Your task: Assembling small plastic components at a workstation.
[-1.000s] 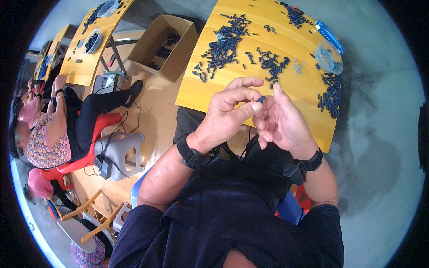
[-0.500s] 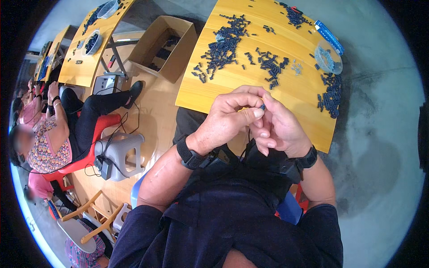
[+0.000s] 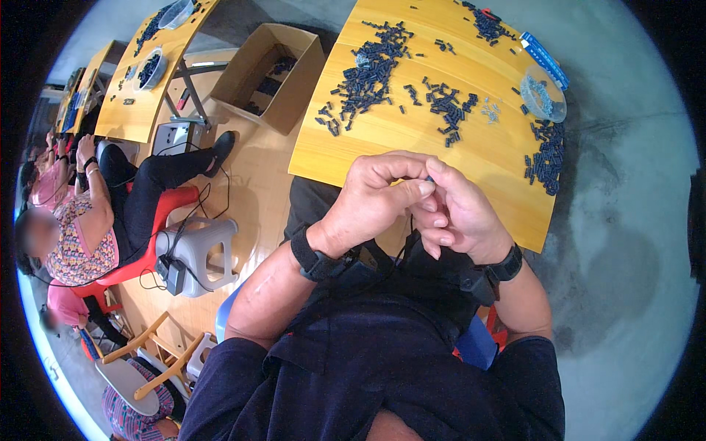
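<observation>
While the left hand (image 3: 375, 197) pinches a tiny dark-blue plastic piece (image 3: 429, 178) (mostly hidden, tbh) by the yellow wooden table's (image 3: 489, 173) near edge, the right hand (image 3: 471, 217) is together with it, can't tell if gripping too. Small black plastic cylinders (image 3: 546, 158) are heaped along the right edge.

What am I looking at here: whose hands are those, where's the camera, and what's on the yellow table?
There is no machine: these are a person's bare hands, seen from above by a wide fisheye camera on their head, which bends straight edges. The left hand pinches a small dark piece, mostly hidden. The right hand is close against it; whether it grips too, I can't tell. On the yellow wooden table lie heaps of small blue-black pieces, some tiny pale pieces, a clear round plastic tub and a long blue-and-white box.
</observation>
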Demonstrator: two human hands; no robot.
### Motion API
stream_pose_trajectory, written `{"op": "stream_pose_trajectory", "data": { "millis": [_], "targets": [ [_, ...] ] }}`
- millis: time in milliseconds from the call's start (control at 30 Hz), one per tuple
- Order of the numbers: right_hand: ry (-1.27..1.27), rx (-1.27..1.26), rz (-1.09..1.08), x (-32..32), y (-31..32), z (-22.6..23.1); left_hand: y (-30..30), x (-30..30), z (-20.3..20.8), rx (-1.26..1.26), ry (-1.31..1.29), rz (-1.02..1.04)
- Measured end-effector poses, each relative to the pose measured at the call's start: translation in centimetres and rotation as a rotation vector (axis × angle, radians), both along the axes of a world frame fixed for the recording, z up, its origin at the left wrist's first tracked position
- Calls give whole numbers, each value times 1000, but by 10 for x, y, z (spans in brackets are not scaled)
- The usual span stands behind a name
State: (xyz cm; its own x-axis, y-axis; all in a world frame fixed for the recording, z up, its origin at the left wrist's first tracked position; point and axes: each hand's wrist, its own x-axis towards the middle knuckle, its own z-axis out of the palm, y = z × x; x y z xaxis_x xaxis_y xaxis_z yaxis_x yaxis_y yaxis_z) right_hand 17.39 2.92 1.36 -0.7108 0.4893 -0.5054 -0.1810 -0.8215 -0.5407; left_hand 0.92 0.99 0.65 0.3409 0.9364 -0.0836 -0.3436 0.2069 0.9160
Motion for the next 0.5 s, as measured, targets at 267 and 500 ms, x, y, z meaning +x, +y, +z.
{"op": "stream_pose_trajectory", "data": {
  "millis": [267,500],
  "targets": [
    [-93,-45,-74,-3,-4,2,1,0,1,55,205,41],
    [-80,-48,38,3,-6,0,2,-1,-3,35,136,-8]
  ]
}}
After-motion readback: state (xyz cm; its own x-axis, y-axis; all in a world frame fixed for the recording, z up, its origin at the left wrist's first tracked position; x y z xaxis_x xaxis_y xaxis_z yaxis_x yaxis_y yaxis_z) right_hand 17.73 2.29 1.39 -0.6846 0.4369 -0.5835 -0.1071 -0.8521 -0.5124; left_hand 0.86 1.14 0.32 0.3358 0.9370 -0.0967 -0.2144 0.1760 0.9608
